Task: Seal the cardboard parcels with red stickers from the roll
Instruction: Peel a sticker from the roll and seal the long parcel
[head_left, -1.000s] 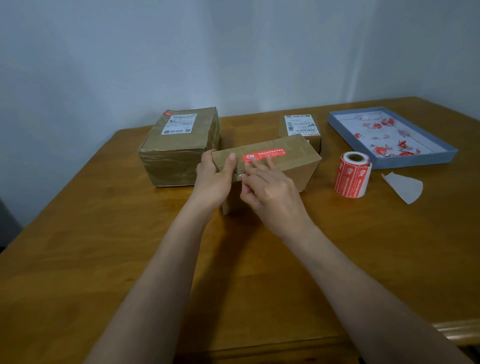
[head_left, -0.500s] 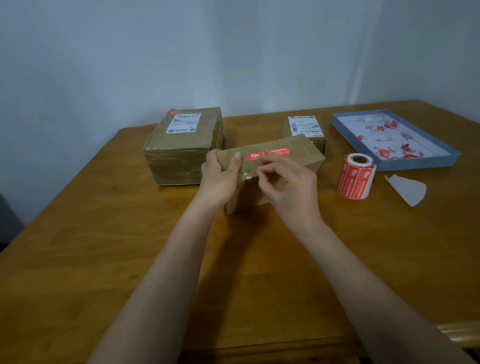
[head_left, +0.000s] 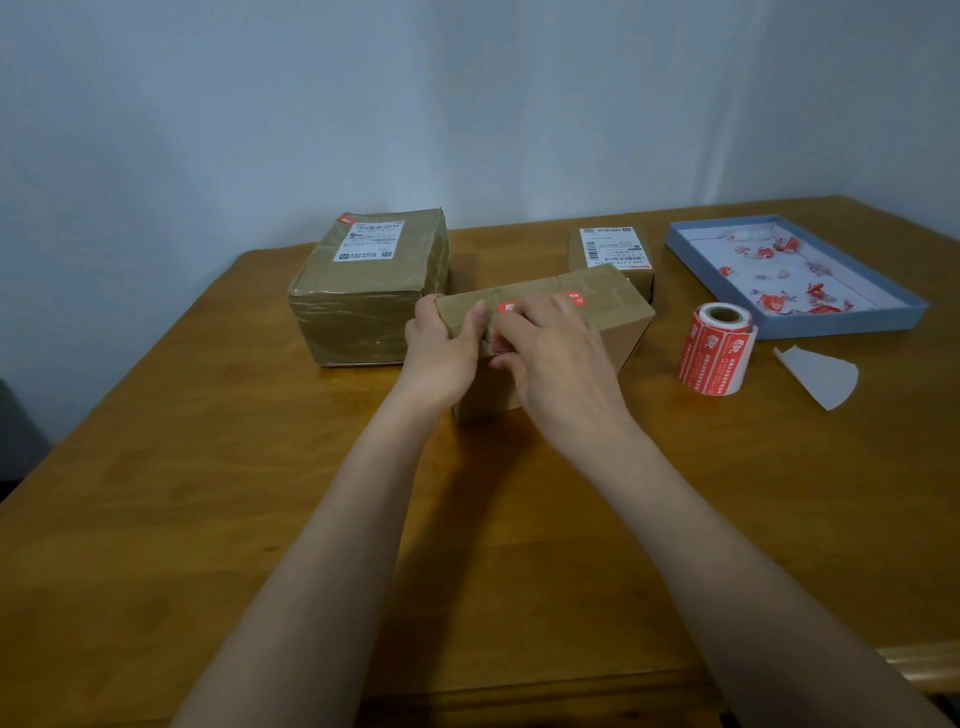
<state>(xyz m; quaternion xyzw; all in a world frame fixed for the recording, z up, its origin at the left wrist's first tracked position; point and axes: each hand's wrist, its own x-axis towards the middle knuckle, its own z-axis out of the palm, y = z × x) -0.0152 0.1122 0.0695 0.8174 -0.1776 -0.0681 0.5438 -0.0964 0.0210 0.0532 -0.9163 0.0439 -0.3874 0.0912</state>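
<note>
gripping the parcel (head_left: 623, 322) end, left hand (head_left: 441, 358) (thumb on top), right hand (head_left: 556, 353) pressing.

Soft, even indoor light, moderately dim, with a cool cast on the wall (head_left: 467, 104). Faint sheen on the table (head_left: 156, 493) left of the forearms; no hard glare. A diffuse shadow lies on the table beneath the forearms, nearer the camera than the held parcel (head_left: 618, 312). Wide-angle distortion bows the table edges toward the frame corners. Print on the sticker roll (head_left: 716, 349), right of the parcel, is soft and unreadable.
</note>
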